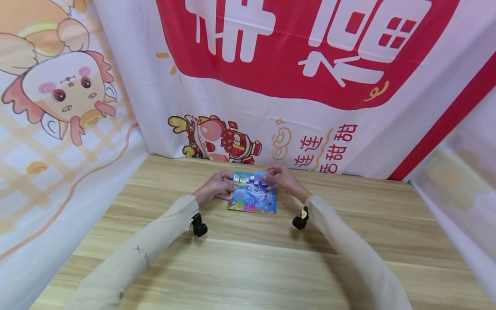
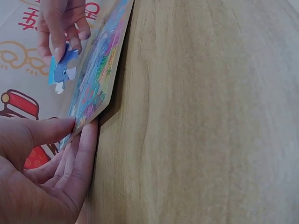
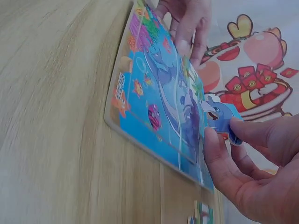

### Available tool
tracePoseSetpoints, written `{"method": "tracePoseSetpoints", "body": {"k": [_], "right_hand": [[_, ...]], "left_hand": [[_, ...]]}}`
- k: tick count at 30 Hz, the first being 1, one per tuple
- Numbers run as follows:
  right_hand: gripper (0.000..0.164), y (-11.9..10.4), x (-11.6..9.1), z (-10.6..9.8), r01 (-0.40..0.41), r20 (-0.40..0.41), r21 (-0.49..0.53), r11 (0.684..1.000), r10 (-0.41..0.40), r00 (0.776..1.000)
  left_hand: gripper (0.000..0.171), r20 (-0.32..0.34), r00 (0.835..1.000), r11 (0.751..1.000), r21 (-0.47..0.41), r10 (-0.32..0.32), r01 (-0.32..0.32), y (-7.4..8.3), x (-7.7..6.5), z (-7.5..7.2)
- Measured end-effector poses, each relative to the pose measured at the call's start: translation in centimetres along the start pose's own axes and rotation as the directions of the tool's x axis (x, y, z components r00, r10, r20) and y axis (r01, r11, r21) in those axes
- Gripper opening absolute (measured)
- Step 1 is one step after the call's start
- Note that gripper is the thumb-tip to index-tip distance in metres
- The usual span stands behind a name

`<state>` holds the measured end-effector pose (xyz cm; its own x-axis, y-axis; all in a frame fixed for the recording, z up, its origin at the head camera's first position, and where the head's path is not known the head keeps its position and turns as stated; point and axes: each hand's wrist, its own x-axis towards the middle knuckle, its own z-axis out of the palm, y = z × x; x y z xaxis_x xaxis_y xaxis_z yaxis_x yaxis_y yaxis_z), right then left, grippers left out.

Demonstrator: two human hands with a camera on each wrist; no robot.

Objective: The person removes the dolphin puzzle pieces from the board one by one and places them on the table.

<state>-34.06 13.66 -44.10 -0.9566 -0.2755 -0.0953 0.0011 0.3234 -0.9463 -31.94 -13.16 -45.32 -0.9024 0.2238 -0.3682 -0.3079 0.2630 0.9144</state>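
One puzzle piece juts leftward, pinched in our right hand, near the board's far edge; our left hand grips the left edge.

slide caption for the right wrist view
Right hand pinches a puzzle piece; left hand grips the sea-themed puzzle board.

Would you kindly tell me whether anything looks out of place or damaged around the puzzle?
Only one thing stands out: a puzzle piece is loose from the puzzle board, pinched in the right hand near the far edge, rather than lying flat in it. No spill or damage shows.
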Motion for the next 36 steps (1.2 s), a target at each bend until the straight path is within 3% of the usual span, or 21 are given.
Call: {"method": "tracePoseSetpoints", "body": {"k": [14, 27, 36], "right_hand": [[0.033, 1.2, -3.0, -6.0, 0.006, -0.049, -0.193, 0.981, -0.016, 0.999], [0.034, 3.8, -4.8, -10.8, -0.083, -0.078, -0.125, 0.989, 0.074, 0.994], [0.033, 4.0, -5.1, -12.1, -0.113, -0.007, -0.088, 0.99, 0.113, 0.994]], "left_hand": [[0.057, 0.014, 1.0, 1.0, 0.007, 0.014, -0.014, -0.1, 0.3, 0.3], [0.057, 0.021, 1.0, 1.0, 0.008, 0.005, -0.005, -0.2, 0.6, 0.6], [0.056, 0.014, 1.0, 1.0, 0.014, 0.016, -0.016, -0.1, 0.3, -0.1]]}}
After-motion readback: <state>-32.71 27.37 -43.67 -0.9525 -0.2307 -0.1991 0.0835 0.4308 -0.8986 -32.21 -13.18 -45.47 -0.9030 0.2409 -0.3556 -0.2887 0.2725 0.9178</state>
